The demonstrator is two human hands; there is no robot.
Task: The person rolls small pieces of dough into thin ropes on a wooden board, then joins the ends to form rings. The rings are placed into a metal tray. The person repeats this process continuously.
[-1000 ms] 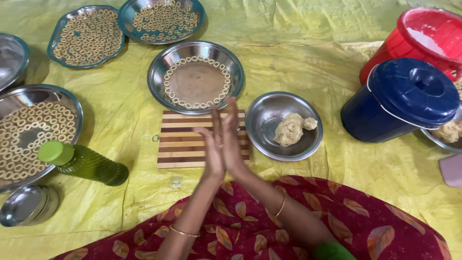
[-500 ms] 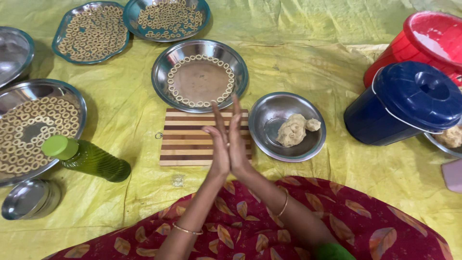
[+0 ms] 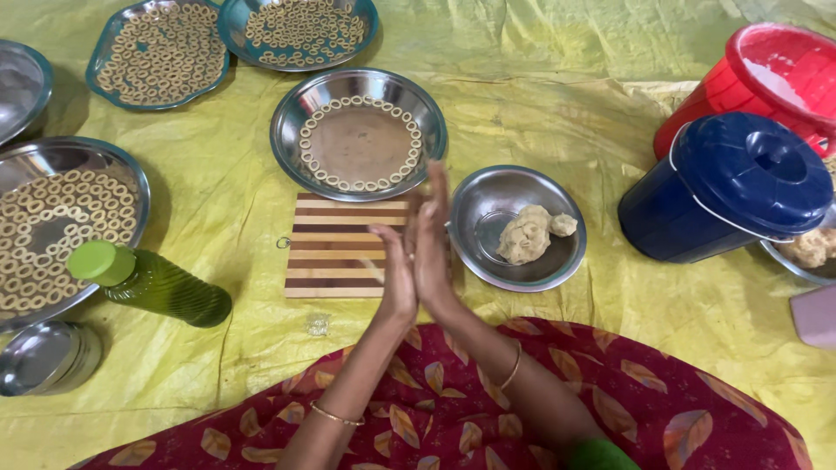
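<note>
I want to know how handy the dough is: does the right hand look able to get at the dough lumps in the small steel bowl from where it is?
Probably yes. The right hand is pressed palm to palm against the left hand, beside the small steel bowl. The dough lumps lie uncovered, with nothing between.

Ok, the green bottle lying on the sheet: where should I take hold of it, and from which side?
Grip the green bottle around its ribbed middle, coming down from above. It lies on its side, cap toward the steel plate of rings, so the round body is the widest exposed part. The cap end sits against that plate's rim, which leaves less room there.
</note>
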